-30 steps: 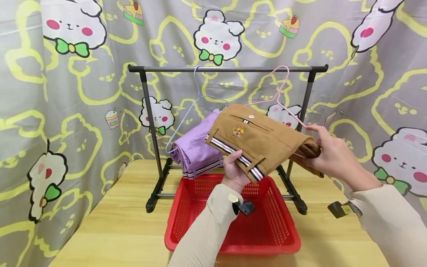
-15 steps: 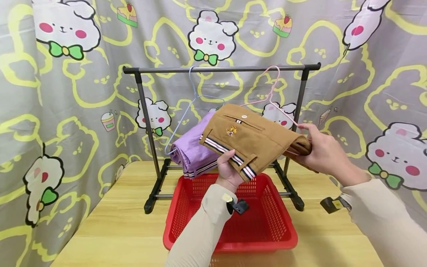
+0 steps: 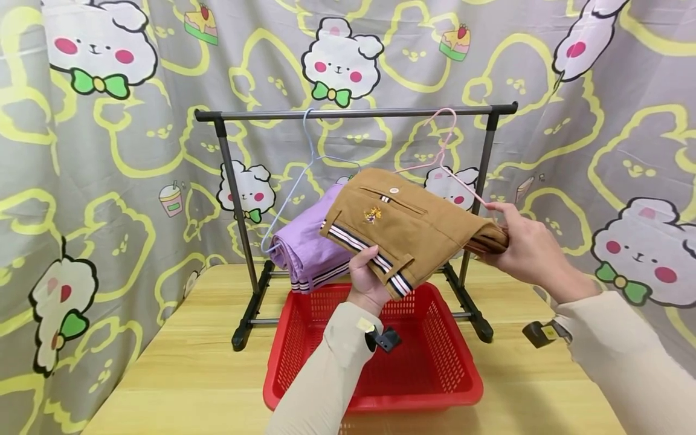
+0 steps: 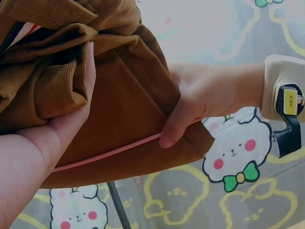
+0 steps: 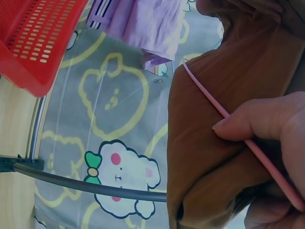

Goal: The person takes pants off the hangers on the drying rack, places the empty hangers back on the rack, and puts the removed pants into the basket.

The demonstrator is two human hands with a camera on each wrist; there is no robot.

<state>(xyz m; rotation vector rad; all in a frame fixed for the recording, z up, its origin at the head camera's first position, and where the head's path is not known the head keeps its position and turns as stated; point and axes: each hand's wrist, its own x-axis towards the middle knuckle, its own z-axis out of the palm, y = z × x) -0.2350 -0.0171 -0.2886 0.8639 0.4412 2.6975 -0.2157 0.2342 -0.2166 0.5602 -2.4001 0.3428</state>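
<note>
Brown trousers [image 3: 402, 223] with a striped waistband, a buttoned pocket and a small embroidered emblem hang over the pink hanger [image 3: 462, 183], whose hook is on the rack's bar. My left hand [image 3: 370, 281] grips the waistband, thumb in front and the other fingers hidden behind the cloth. At the far side my right hand [image 3: 524, 248] holds the folded cloth and the hanger's end. In the right wrist view, its thumb [image 5: 238, 121] presses on the pink hanger bar [image 5: 214, 102] over the brown cloth. Purple trousers [image 3: 307, 241] hang folded on a blue hanger [image 3: 290, 196] to the left.
The dark metal clothes rack [image 3: 359, 113] stands on a wooden table [image 3: 157, 374]. A red perforated basket [image 3: 473, 386] sits below the trousers, in front of the rack. Behind hangs a grey patterned curtain [image 3: 206, 66].
The head view has turned slightly right, so the scene sits further left. Near my right hand, the brown fold has flattened a little. Both hands keep their hold.
</note>
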